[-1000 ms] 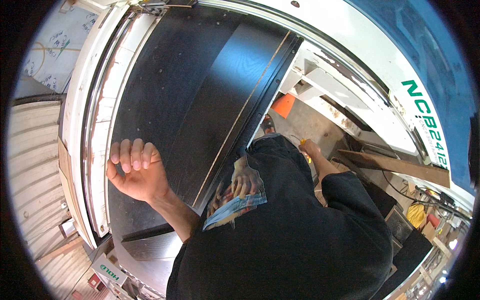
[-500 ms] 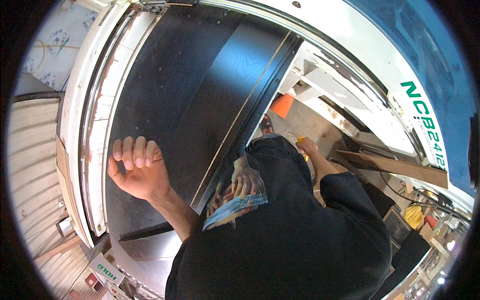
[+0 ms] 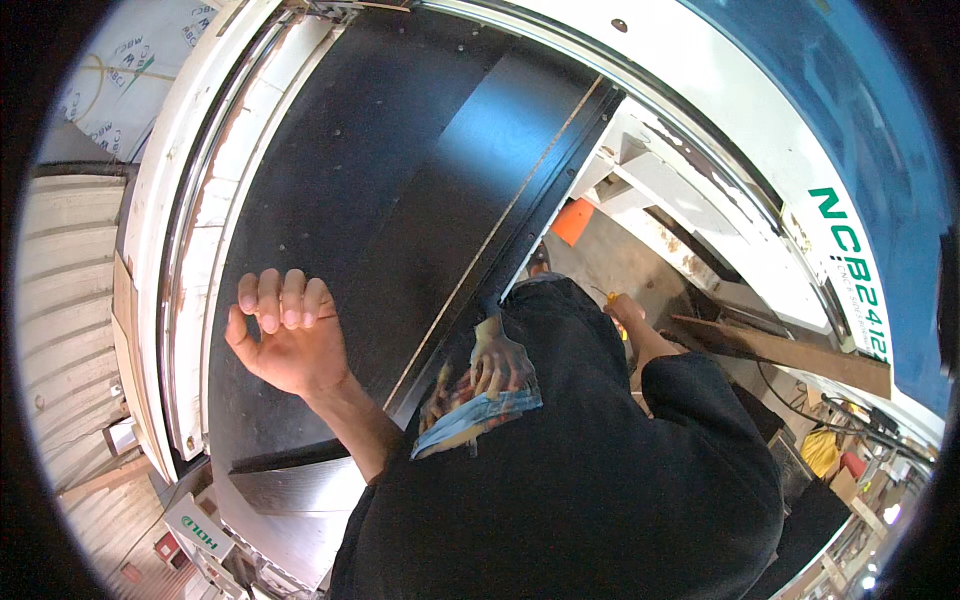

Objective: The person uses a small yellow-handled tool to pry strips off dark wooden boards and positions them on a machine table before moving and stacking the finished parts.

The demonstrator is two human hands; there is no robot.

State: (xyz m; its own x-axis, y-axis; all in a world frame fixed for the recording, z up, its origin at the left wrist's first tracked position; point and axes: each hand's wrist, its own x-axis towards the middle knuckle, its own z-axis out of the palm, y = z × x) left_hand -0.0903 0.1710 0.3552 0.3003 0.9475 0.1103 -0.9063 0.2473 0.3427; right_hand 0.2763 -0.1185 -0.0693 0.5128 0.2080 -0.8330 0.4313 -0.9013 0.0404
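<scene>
My left hand point(image 3: 290, 335) is raised over a dark board point(image 3: 380, 200) on the machine's bed. Its palm shows, the fingers are loosely curled, and it holds nothing. On the other side of my body, low down, my right hand point(image 3: 630, 315) is closed around a small yellow-handled tool point(image 3: 613, 297). A thin dark shaft seems to stick out of it; the rest is hidden by the hand, so its exact kind is unclear. A pale strip point(image 3: 500, 232) runs along the board near its right edge, beside a black rail with bolts.
A white and blue machine housing point(image 3: 740, 90) arches across the far right. An orange piece point(image 3: 572, 222) lies near the floor by my foot. A brown plank point(image 3: 780, 352) juts out at right, near cables and a yellow bag point(image 3: 820, 452). At left stands a white machine frame point(image 3: 190, 290).
The view has shifted a little, so board and machine sit slightly lower and to the right. My left hand keeps its curled pose; my right hand still grips the yellow-handled tool.
</scene>
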